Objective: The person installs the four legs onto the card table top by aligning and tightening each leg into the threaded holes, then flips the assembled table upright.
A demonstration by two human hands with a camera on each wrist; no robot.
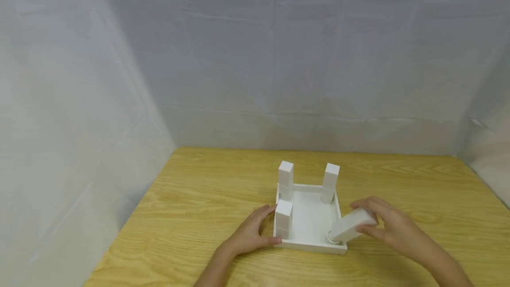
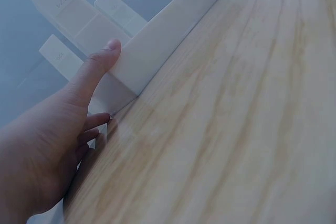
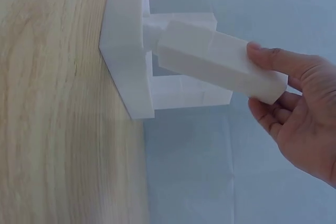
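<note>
From the head view, the right hand (image 1: 392,227) pinches the tilted leg (image 1: 352,226) at the white base's (image 1: 311,220) near-right corner on the tabletop (image 1: 199,198); the left wrist view shows the left hand (image 2: 63,129), fingers straight, bracing it, and the right wrist view suggests righting the leg before twisting.

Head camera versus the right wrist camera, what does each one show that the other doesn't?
Only the head view shows the left hand resting against the white square base, the two far upright legs standing at its back corners, and the whole wooden table. Only the right wrist view shows, close up, the round peg end of the tilted leg meeting the base's corner. Both show the right hand gripping that tilted leg at the base's near right corner.
</note>
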